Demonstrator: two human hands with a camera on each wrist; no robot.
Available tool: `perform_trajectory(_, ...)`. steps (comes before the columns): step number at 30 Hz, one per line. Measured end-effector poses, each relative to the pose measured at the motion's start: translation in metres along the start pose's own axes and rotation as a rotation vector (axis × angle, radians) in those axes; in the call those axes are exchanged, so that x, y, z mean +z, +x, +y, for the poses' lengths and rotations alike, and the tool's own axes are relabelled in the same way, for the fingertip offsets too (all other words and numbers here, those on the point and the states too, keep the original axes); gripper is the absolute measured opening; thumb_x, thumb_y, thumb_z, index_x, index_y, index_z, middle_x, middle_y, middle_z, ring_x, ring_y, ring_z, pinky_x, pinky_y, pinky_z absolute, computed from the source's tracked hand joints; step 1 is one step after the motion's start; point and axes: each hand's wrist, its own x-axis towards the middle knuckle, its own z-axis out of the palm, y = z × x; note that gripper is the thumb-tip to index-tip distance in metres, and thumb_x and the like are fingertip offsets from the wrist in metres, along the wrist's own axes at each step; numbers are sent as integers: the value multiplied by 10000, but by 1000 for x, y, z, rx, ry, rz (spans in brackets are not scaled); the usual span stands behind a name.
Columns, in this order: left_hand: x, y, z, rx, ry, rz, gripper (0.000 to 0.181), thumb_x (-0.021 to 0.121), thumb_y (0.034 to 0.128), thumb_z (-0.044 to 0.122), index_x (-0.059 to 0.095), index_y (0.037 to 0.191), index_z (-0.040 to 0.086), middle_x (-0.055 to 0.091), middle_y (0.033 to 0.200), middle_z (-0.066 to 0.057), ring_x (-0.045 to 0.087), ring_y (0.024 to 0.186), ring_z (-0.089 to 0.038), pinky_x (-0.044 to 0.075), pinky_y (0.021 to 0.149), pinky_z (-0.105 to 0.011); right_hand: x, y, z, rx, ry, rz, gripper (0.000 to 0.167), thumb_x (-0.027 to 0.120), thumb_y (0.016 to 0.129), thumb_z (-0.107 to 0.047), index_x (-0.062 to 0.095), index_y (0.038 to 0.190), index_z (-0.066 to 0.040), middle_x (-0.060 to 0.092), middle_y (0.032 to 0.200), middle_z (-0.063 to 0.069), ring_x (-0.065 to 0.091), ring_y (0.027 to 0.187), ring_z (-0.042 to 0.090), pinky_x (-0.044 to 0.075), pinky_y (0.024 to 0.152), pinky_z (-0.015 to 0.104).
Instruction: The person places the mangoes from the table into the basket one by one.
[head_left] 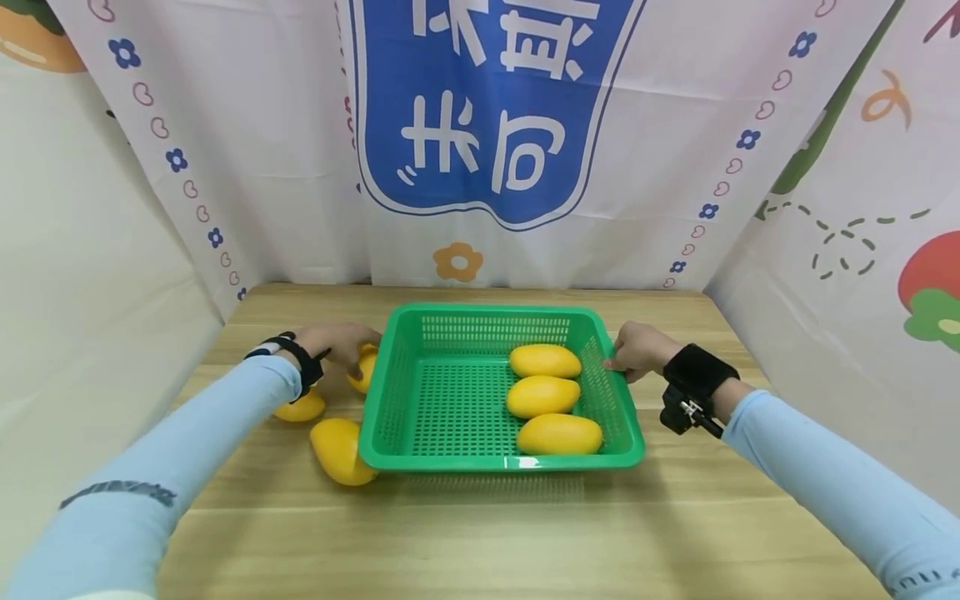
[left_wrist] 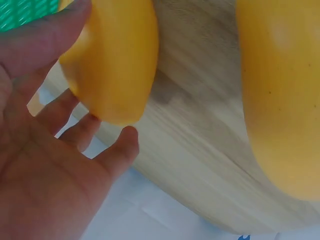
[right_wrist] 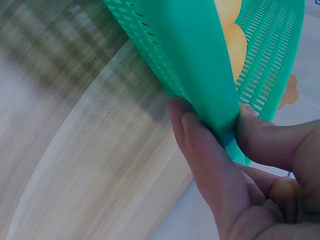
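A green plastic basket [head_left: 465,462] stands on the table with three yellow mangoes [head_left: 545,396] lined up along its right side. My right hand [head_left: 642,350] pinches the basket's right rim, the thumb inside and fingers outside, as the right wrist view shows. Just outside the left wall, my left hand [head_left: 341,343] holds a mango [head_left: 365,368] with the thumb on one side and fingers curved along the other. Another mango [head_left: 343,452] lies against the basket's front left corner. One more mango [head_left: 302,407] sits partly hidden under the left wrist.
The wooden table [head_left: 495,542] extends in front of the basket. A printed white cloth [head_left: 300,167] with a blue sign hangs behind the table's back edge, and cloth walls close in both sides.
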Motion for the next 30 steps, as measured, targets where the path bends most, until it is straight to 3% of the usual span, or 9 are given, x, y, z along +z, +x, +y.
perform_trajectory(8,3,1,4,-63,5,-38,572,780,758,-80,615,1295,32,636,1283,-161,567,1147,-330,420,1069,-601,0,0,1,-5,8,-21,189,637,964,-68,720,938,99,717,808,121,674,656,89,623,691,278)
perform_trajectory(13,4,7,1,-75,44,-13,591,815,715,-81,623,1265,18,680,1099,-90,589,989,-254,493,988,-506,0,0,2,-9,19,-22,190,635,966,-68,718,946,101,718,834,129,672,665,89,623,696,279)
perform_trajectory(16,6,11,-1,-99,66,8,674,833,706,-56,573,1322,22,673,1064,-82,585,958,-241,517,928,-450,1,1,2,-8,28,-23,195,634,968,-72,716,963,105,721,852,139,678,673,92,626,714,293)
perform_trajectory(19,9,11,-3,-125,67,25,739,839,705,-42,530,1371,46,672,1099,-103,592,983,-259,522,911,-449,1,2,1,-5,37,-23,198,635,968,-73,713,968,109,719,850,143,682,676,95,628,730,308)
perform_trajectory(24,12,8,-3,-110,66,62,798,866,730,49,494,1436,39,620,1316,-200,578,1197,-372,454,1048,-584,1,2,0,-10,37,-17,200,636,966,-70,710,972,116,715,833,136,679,662,95,629,729,316)
perform_trajectory(30,10,1,-5,-84,81,108,682,859,758,119,563,1360,1,610,1319,-231,571,1205,-404,444,1050,-605,1,0,1,-7,43,-23,199,626,973,-72,706,956,110,698,788,109,664,642,89,630,737,327)
